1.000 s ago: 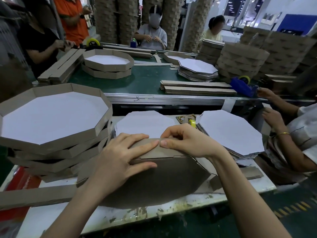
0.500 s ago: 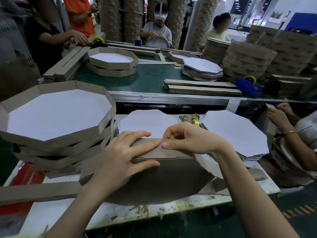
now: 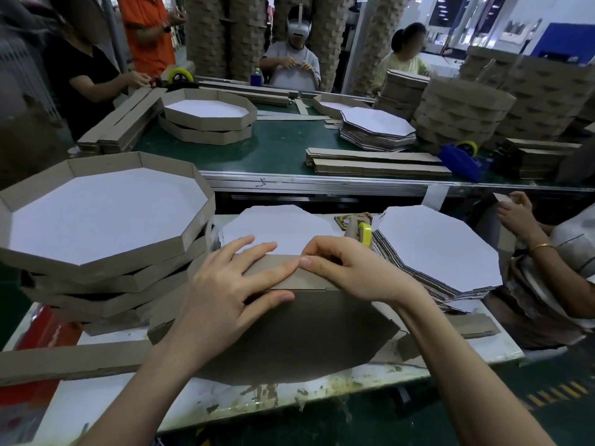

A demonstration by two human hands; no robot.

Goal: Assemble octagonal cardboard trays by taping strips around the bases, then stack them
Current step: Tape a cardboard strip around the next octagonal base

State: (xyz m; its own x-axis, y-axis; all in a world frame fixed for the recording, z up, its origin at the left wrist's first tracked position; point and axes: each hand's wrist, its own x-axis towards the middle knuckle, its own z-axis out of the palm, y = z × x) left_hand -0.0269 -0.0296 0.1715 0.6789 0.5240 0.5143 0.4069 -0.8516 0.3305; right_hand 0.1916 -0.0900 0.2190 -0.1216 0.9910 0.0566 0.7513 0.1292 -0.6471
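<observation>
Pressing flat on the side strip (image 3: 277, 272), the left hand (image 3: 225, 294) has its fingers straight and spread. Its index finger runs along the strip face. Its thumb rests lower, on the brown underside of the octagonal tray (image 3: 289, 342). This hand encloses nothing.

The right hand (image 3: 351, 268) pinches the same strip just right of the left index fingertip. Its fingers curl over the far upper edge of the strip and its thumb presses the near face. Whether the two hands actually touch at the fingertips cannot be told.

Head view, tray position: the tray stands tilted at the near centre of the white worktable (image 3: 289, 402), brown side toward the camera, with the strip along its upper edge.

Head view, surroundings:
- Left, just beside the tray: a stack of finished trays (image 3: 193, 235), white insides up.
- Far centre, behind the hands: a pile of flat white bases (image 3: 277, 225).
- Right: a second pile of bases (image 3: 438, 249).
- Between the two piles: a yellow tape roll (image 3: 365, 233).
- Near left, on the worktable: a loose cardboard strip (image 3: 64, 362).
- Far side: a green conveyor (image 3: 273, 149) carrying more trays and strip bundles, with a blue tape dispenser (image 3: 460, 160) at its right.
- Right edge: a neighbour's hand (image 3: 518, 214), with a gold bangle (image 3: 542, 246) on the wrist.
</observation>
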